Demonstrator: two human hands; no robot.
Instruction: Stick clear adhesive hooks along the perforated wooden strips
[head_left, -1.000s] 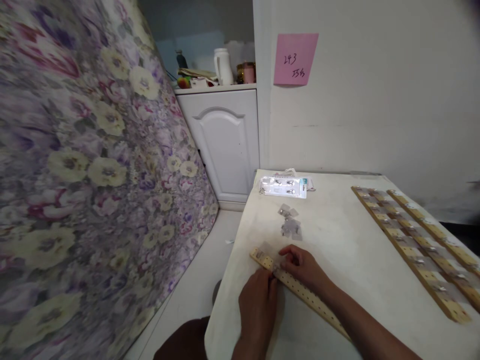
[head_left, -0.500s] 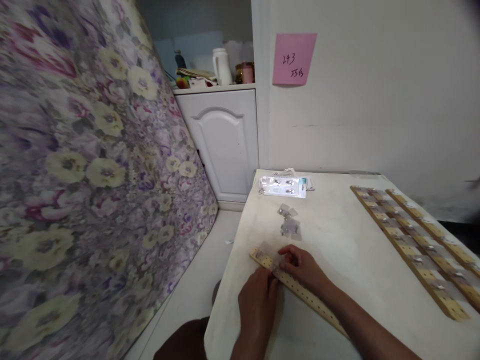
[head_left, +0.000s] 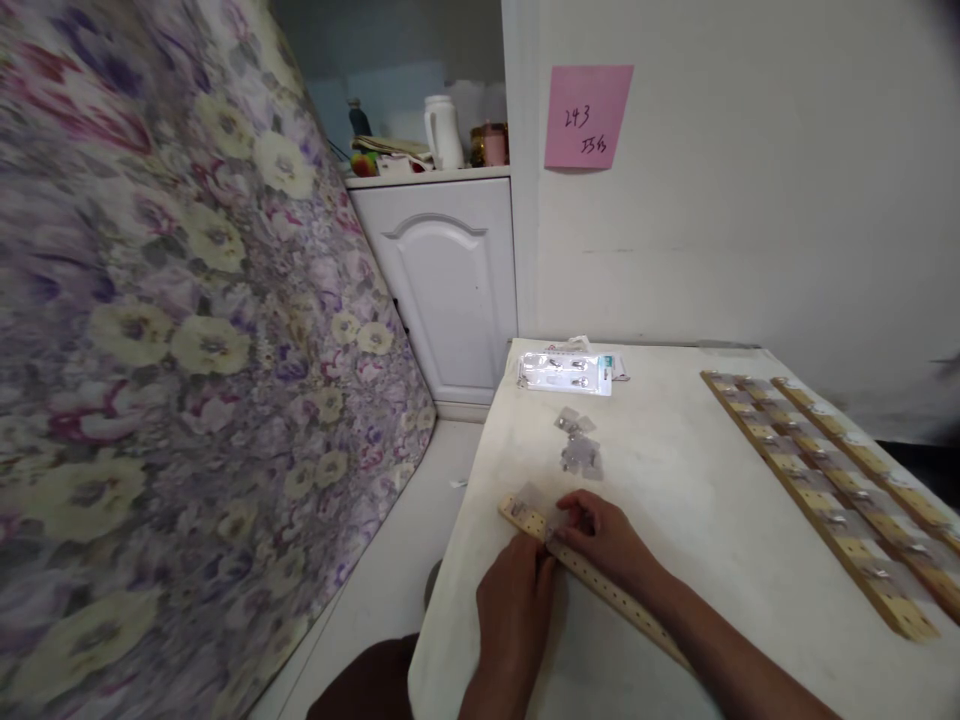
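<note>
A narrow wooden strip with rows of small holes lies slantwise on the white-covered table. My left hand is closed against its near edge, close to the far end. My right hand rests over the strip with thumb and fingers pinched on a small clear piece, mostly hidden by the fingertips. One clear plastic square with a metal part sits at the strip's far end. Beyond it, several similar clear squares lie in a loose pile.
Clear packaging with metal hooks lies at the table's back edge. On the right are 3 more wooden strips bearing clear squares. A floral curtain hangs at left; a white cabinet stands behind. A pink note is on the wall.
Both hands stay in nearly the same place on the strip. The right fingertips have shifted only slightly at the small clear piece.
</note>
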